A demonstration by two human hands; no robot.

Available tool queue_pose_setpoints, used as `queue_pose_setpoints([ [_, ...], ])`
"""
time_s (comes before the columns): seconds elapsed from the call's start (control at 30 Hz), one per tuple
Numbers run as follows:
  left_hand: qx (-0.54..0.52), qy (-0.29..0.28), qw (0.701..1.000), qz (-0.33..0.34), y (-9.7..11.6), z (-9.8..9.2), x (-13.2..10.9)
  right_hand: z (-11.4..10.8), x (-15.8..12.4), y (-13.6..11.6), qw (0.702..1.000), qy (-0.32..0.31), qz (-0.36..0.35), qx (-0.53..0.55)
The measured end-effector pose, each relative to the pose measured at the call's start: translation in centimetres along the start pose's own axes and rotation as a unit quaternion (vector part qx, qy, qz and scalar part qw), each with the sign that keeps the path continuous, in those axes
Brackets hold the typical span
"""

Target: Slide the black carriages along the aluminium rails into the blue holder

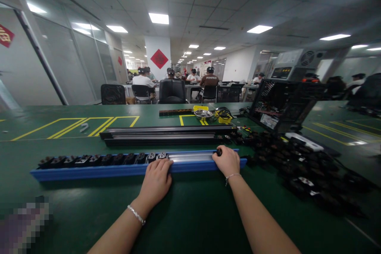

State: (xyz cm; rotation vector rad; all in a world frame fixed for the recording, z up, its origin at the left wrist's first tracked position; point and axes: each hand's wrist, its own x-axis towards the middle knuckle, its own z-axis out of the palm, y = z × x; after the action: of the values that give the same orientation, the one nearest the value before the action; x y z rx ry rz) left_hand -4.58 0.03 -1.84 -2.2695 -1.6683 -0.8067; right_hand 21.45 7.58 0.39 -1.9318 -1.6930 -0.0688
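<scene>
A long blue channel (104,174) lies across the bench in front of me, with a row of black socket modules (119,159) filling its left and middle part. The right stretch of its silvery inside (190,157) is bare. My left hand (156,176) is closed over the front wall, its fingertips by the rightmost modules. Near the channel's right end, my right hand (228,161) pinches a small black part (219,152), mostly hidden by the fingers; it looks like another socket module.
Behind lie black rails (160,139). A large pile of black modules (285,158) spreads on the right, before an opened computer case (282,103). A metal bowl (203,114) and yellow tray (224,117) stand farther back. A pixelated patch covers the lower left. People sit at distant tables.
</scene>
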Motion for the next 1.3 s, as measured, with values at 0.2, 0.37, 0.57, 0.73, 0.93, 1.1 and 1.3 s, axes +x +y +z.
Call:
queue_pose_setpoints([
  [0.2,0.005,0.001,1.0,0.002,0.0,0.1,0.0,-0.3,0.2,0.5,1.0,-0.018,0.006,0.008],
  [0.37,0.008,-0.002,1.0,0.0,0.0,0.1,0.0,-0.4,0.1,0.8,1.0,-0.013,-0.003,0.002],
  [0.57,0.014,0.0,1.0,0.002,0.0,0.1,0.0,0.1,0.2,1.3,0.999,0.03,0.01,-0.015],
  [0.73,0.013,0.005,1.0,0.004,-0.1,0.2,0.0,0.0,0.5,1.9,1.0,0.011,0.013,0.001],
  [0.93,0.014,0.009,1.0,0.007,-0.2,0.2,-0.1,-0.1,0.4,2.3,0.999,0.017,0.038,0.003],
  [1.1,0.01,0.008,1.0,0.005,-0.1,0.2,0.0,-0.3,0.4,2.9,0.998,0.015,0.066,0.007],
  [1.3,0.011,0.006,1.0,0.004,0.0,0.2,0.0,-0.6,0.7,3.3,0.997,0.004,0.068,0.02],
])
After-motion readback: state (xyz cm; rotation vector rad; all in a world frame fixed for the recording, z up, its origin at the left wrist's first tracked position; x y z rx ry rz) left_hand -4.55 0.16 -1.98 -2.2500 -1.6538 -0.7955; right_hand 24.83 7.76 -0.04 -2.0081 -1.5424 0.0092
